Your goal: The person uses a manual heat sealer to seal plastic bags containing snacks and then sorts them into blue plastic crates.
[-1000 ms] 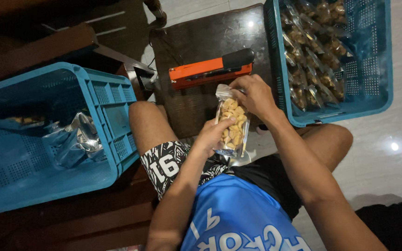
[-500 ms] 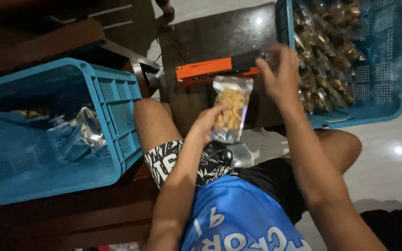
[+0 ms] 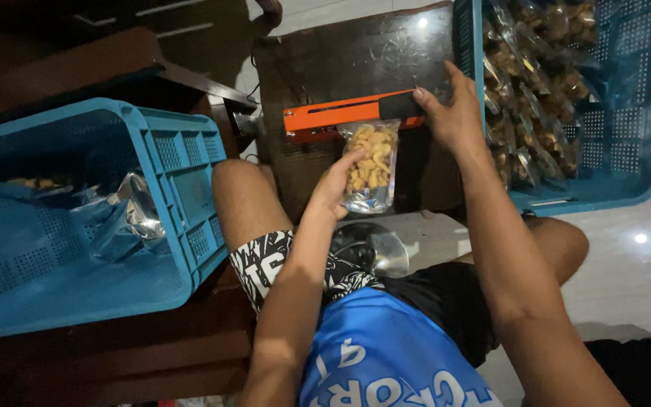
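A clear plastic bag of pale snack pieces [image 3: 371,166] lies with its top edge under the orange bar of a heat sealer [image 3: 340,117] on a dark low table [image 3: 340,60]. My left hand [image 3: 337,185] grips the bag's left side. My right hand [image 3: 452,113] presses on the black handle end of the sealer bar, fingers closed over it.
A blue plastic crate [image 3: 612,173] at the right holds several filled snack bags. Another blue crate [image 3: 182,173] at the left holds a few sealed bags [image 3: 122,215]. My bare knees sit between them, with dark wooden furniture at the left and a glossy tiled floor at the right.
Both hands held the bag over my lap. My left hand has carried it up under the sealer bar, and my right hand has let go and moved onto the sealer handle.
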